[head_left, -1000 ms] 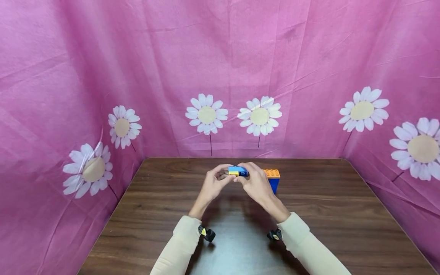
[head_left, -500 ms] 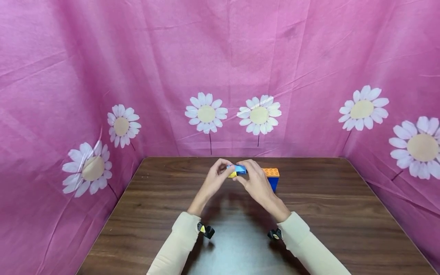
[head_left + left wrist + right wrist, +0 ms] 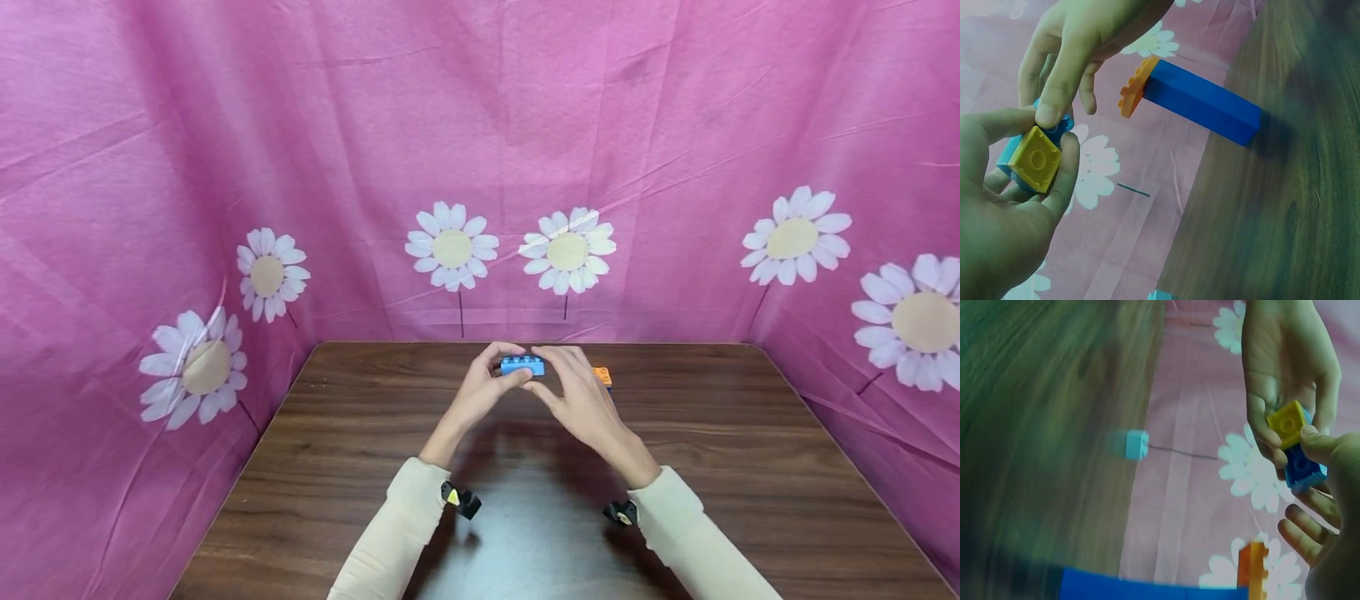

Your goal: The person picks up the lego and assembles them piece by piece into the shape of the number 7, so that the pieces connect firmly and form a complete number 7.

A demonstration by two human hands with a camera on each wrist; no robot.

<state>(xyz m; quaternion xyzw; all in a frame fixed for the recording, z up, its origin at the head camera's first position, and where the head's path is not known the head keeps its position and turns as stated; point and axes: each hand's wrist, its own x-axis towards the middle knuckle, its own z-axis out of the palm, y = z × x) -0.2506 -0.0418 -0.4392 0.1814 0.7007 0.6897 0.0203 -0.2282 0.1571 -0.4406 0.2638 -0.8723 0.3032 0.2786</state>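
My left hand [image 3: 480,392] holds a small stack of toy bricks: a light blue brick [image 3: 522,367] joined to a yellow brick [image 3: 1036,159] and a dark blue brick [image 3: 1302,467]. The hollow undersides of the yellow and dark blue ones show in the right wrist view. My right hand [image 3: 587,406] reaches round the stack's other end. Its thumb lies over the seam of yellow and dark blue, with fingers behind the dark blue brick. In the head view the light blue side faces me, studs along its far edge, and the yellow brick is hidden.
A tall blue block tower [image 3: 1204,103] with an orange studded brick [image 3: 1138,86] on top stands just beyond my right hand, mostly covered in the head view. Another light blue brick [image 3: 1137,445] stands on the wooden table [image 3: 337,467]. A pink daisy-printed cloth [image 3: 360,150] hangs behind.
The stack has been turned in my hands: yellow and dark blue faced me earlier, now the light blue side does. My right hand has shifted right and covers more of the tower.
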